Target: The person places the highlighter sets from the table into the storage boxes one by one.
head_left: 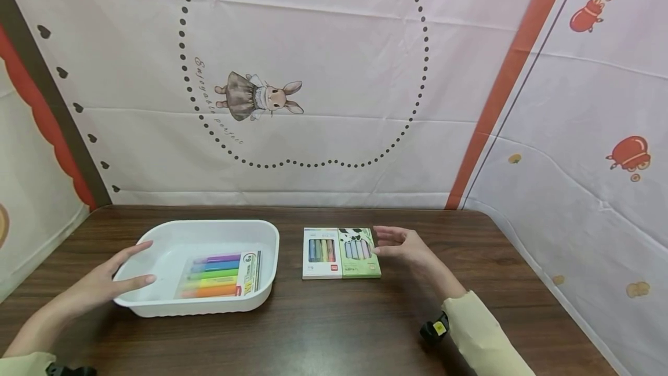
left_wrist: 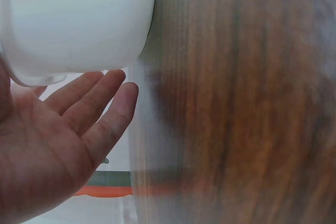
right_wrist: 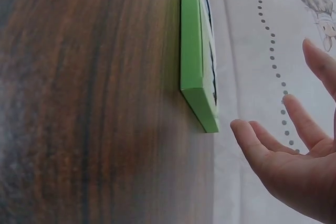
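Note:
A white plastic tray (head_left: 203,306) stands on the left of the table, with a clear pack of several coloured markers (head_left: 216,274) lying inside. At its left rim, my left hand (head_left: 106,283) holds the tray, thumb and index finger reaching over the edge; in the left wrist view the other fingers (left_wrist: 89,108) lie outside beneath the rim. Two flat boxes of coloured sticks, one white (head_left: 321,270) and one green (head_left: 361,270), lie side by side at mid-table. My right hand (head_left: 407,246) hovers at the green box's right edge, fingers and thumb apart, holding nothing.
The brown wooden table (head_left: 313,329) has rounded far corners. A pale printed cloth (head_left: 334,74) hangs behind it, and another cloth (head_left: 584,190) hangs along the right side. Each wrist wears a dark strap.

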`<state>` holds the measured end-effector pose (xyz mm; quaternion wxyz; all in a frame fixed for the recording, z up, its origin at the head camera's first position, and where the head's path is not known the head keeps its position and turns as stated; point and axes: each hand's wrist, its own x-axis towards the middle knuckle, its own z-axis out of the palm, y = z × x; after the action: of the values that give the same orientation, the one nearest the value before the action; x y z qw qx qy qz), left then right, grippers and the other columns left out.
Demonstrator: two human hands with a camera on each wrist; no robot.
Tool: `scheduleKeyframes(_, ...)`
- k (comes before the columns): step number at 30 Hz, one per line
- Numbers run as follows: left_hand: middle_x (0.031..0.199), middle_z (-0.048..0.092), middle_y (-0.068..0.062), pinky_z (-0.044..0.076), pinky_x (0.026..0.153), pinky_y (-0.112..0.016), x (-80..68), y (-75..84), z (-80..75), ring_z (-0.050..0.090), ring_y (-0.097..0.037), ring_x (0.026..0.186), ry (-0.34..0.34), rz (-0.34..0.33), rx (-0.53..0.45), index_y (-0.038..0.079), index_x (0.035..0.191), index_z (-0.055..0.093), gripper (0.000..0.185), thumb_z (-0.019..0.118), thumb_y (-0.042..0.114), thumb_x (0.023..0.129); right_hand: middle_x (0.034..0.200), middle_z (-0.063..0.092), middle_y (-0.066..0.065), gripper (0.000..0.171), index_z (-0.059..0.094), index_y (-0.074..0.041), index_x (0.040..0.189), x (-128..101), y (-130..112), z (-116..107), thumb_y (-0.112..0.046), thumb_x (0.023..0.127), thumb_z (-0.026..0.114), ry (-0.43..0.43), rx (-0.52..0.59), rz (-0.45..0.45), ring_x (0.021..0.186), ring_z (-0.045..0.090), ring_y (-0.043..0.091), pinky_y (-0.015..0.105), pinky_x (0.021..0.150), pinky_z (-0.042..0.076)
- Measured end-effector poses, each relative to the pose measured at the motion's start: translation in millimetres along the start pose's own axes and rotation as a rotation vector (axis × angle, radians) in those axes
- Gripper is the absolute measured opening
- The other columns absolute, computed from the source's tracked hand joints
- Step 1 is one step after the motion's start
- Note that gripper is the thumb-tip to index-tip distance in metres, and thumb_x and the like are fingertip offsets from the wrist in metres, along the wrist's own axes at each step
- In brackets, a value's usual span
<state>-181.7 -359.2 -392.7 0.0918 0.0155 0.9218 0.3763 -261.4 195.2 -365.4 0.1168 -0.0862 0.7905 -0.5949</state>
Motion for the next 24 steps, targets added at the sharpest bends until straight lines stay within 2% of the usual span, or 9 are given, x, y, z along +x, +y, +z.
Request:
scheduleKeyframes(3, 0.139, 0.006, -0.041, 0.024, 0.080, -0.071, 0.2, -0.5, 0.3, 0.013, -0.062, 0.119, 0.002, 0.001, 0.005, 0.006, 0.145, 0.007, 0.080, 0.055, 0.038, 0.089, 0.131, 0.045, 0.027, 0.061, 0.044, 0.005, 0.130, 0.9, 3.5, -1.5, -0.009, 0.078, 0.071, -0.015, -0.004, 0.001, 0.117, 0.047, 0.038, 0.041, 0.095, 0.041)
scheduleKeyframes(12, 0.139, 0.005, -0.041, 0.023, 0.081, -0.071, 0.4, -0.1, -0.6, 0.011, -0.062, 0.119, -0.009, -0.019, -0.002, 0.007, 0.146, 0.006, 0.081, 0.054, 0.039, 0.090, 0.132, 0.044, 0.025, 0.065, 0.043, 0.002, 0.133, 1.8, 9.0, -4.2, -0.014, 0.077, 0.073, -0.035, -0.045, 0.030, 0.121, 0.043, 0.036, 0.044, 0.097, 0.039)
scheduleKeyframes(24, 0.140, 0.004, -0.041, 0.024, 0.081, -0.070, -1.1, 1.7, -0.3, 0.011, -0.060, 0.120, -0.009, -0.011, -0.011, 0.006, 0.146, 0.006, 0.081, 0.054, 0.038, 0.090, 0.132, 0.042, 0.027, 0.069, 0.041, 0.002, 0.134, 4.1, 16.4, -3.9, -0.013, 0.076, 0.074, -0.073, -0.007, 0.051, 0.122, 0.041, 0.036, 0.040, 0.095, 0.041)
